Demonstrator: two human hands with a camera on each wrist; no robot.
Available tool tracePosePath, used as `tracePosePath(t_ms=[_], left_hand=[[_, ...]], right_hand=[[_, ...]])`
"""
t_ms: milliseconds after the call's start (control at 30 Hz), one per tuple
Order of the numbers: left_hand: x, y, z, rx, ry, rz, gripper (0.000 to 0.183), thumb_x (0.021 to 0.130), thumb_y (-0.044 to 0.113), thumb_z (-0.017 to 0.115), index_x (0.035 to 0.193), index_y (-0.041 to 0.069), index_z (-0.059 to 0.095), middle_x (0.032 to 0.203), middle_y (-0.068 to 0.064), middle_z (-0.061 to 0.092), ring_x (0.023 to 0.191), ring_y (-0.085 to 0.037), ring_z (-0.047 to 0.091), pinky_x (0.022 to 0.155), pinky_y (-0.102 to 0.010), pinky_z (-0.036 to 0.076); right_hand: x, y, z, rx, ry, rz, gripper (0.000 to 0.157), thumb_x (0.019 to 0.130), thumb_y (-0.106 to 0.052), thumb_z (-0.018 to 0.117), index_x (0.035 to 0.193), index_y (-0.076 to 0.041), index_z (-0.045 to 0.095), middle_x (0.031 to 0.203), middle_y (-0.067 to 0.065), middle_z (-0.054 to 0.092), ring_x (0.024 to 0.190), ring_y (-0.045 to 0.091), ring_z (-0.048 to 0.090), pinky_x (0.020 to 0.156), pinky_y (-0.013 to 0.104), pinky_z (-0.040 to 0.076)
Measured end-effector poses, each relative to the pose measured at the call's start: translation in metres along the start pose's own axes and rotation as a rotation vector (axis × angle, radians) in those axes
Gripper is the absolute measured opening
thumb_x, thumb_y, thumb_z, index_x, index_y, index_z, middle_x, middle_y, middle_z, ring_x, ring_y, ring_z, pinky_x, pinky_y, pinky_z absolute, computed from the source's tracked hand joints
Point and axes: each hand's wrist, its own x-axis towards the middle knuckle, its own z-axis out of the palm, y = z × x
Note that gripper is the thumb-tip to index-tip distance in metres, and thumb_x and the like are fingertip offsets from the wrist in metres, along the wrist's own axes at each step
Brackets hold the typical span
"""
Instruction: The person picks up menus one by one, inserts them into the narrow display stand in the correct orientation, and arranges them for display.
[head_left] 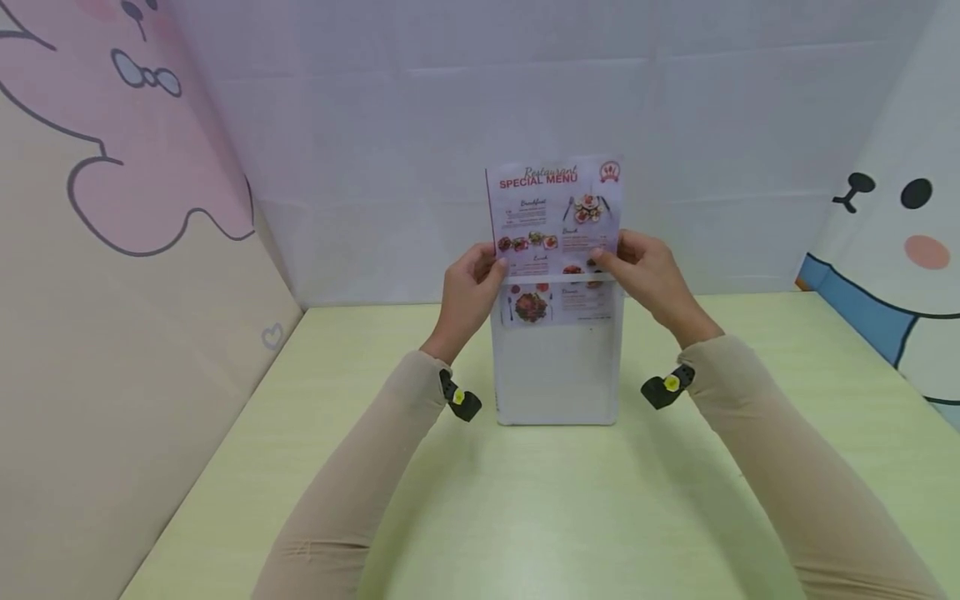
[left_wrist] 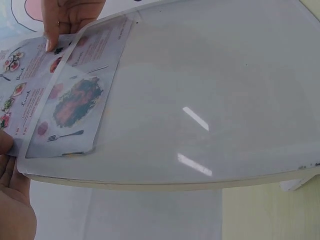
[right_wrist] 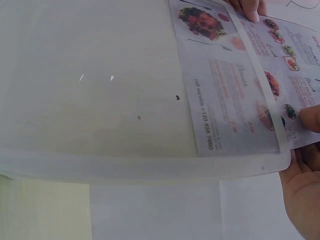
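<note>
A printed restaurant menu sheet [head_left: 555, 218] stands upright, its lower part behind the clear front of a white sign holder [head_left: 557, 375] and its upper part sticking out above the holder's top edge. My left hand [head_left: 471, 287] pinches the sheet's left edge between thumb and fingers, just above that edge. On the other side my right hand [head_left: 654, 275] pinches the right edge, thumb on the printed face. In the left wrist view, the sheet's bottom strip [left_wrist: 80, 100] shows through the glossy panel. Through the panel in the right wrist view, the printed lower strip [right_wrist: 225, 95] lies slightly slanted.
The holder stands on a pale yellow-green table [head_left: 525, 508]. Behind it hangs a white sheet backdrop [head_left: 420, 167]. Cartoon-printed panels flank the table, a pink figure [head_left: 165, 167] on the left and a white one [head_left: 900, 250] on the right. Black wrist cameras sit on both sleeves.
</note>
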Motion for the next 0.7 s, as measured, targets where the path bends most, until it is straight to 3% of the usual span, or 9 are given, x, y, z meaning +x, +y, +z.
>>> tracePosePath(t_ms=[233, 433, 700], left_hand=[[-0.001, 0.003, 0.001, -0.002, 0.002, -0.003, 0.021, 0.096, 0.006, 0.055, 0.114, -0.005, 0.061, 0.105, -0.019, 0.067, 0.095, -0.026, 0.066, 0.086, -0.029, 0.053], [0.002, 0.006, -0.001, 0.005, -0.003, -0.068, 0.023, 0.095, 0.008, 0.057, 0.115, -0.003, 0.062, 0.106, -0.018, 0.068, 0.097, -0.024, 0.066, 0.087, -0.032, 0.053], [0.01, 0.006, -0.005, -0.069, -0.012, -0.109, 0.031, 0.096, 0.012, 0.059, 0.125, 0.002, 0.059, 0.111, -0.018, 0.068, 0.096, -0.022, 0.067, 0.085, -0.03, 0.053]], right_hand=[[0.002, -0.002, 0.0, 0.052, 0.02, -0.02, 0.046, 0.097, -0.033, 0.057, 0.131, -0.002, 0.054, 0.127, 0.018, 0.061, 0.098, 0.007, 0.061, 0.089, 0.028, 0.048], [0.003, -0.005, 0.003, 0.088, 0.037, -0.006, 0.045, 0.097, -0.033, 0.057, 0.129, -0.002, 0.056, 0.122, 0.016, 0.064, 0.092, 0.004, 0.062, 0.082, 0.02, 0.048], [0.0, -0.005, 0.001, 0.176, 0.019, -0.028, 0.042, 0.096, -0.027, 0.059, 0.125, 0.004, 0.056, 0.1, -0.008, 0.067, 0.088, 0.004, 0.061, 0.079, 0.019, 0.048]])
